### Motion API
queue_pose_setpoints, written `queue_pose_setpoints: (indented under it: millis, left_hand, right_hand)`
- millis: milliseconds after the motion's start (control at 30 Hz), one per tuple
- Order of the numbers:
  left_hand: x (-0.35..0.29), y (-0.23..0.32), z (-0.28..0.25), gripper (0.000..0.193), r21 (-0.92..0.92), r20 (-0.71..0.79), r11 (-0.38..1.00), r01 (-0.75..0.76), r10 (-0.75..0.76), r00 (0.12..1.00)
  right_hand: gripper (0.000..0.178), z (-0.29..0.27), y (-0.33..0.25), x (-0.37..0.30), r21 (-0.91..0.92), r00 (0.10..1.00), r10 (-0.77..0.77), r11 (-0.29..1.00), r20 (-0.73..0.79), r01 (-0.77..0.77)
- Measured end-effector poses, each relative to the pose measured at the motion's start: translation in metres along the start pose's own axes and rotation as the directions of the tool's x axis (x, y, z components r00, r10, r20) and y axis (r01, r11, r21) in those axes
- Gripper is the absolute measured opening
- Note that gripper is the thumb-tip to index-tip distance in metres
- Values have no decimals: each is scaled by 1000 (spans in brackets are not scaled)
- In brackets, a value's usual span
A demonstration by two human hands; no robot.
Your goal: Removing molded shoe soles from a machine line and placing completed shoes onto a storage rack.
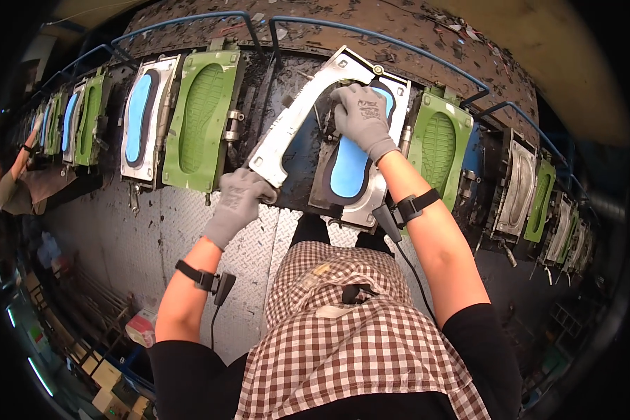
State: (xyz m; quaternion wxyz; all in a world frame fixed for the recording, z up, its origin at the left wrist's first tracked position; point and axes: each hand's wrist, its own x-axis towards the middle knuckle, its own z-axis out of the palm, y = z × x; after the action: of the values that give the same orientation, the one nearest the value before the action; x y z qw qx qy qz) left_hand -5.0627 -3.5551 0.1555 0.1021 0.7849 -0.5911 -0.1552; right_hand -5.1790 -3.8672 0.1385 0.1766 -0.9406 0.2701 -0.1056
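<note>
Directly ahead, a silver mould is swung apart at a hinge near its top. My left hand (238, 203), in a grey glove, is closed round the lower left corner of its raised metal frame (297, 108). A blue shoe sole (350, 171) with a dark border lies in the lower silver mould half (362, 212). Over the sole's upper part rests my right hand (362, 115), also gloved in grey, with its fingers curled downward. The hand covers the sole's middle, and its fingertips are hidden, so what they grip cannot be seen.
Green moulds with sole-shaped hollows stand on the left (203, 126) and right (437, 150). Another blue sole (138, 115) lies in a silver mould farther left. A blue rail (378, 31) runs behind the moulds. At the far left, another person's arm (21, 161) reaches toward the row.
</note>
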Motion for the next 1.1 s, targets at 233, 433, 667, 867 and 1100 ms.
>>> queue_pose_setpoints:
  millis: [233, 433, 667, 867, 1100]
  left_hand:
    - [2, 136, 35, 30, -188, 225, 964, -189, 230, 947]
    - [10, 123, 3, 36, -515, 346, 849, 114, 85, 934]
    - [49, 64, 66, 64, 24, -48, 950, -312, 312, 949]
    - [55, 89, 93, 42, -150, -353, 948, -280, 214, 911]
    - [54, 135, 108, 15, -696, -485, 688, -208, -236, 842]
  right_hand:
    - [42, 2, 8, -24, 240, 956, 31, 970, -291, 42]
    - [58, -19, 22, -142, 350, 991, -121, 927, -53, 132]
    - [62, -22, 21, -176, 232, 929, -351, 920, 122, 317]
    - [33, 20, 17, -184, 322, 956, -217, 907, -197, 272]
    - [28, 35, -17, -203, 692, 902, 326, 721, -285, -42]
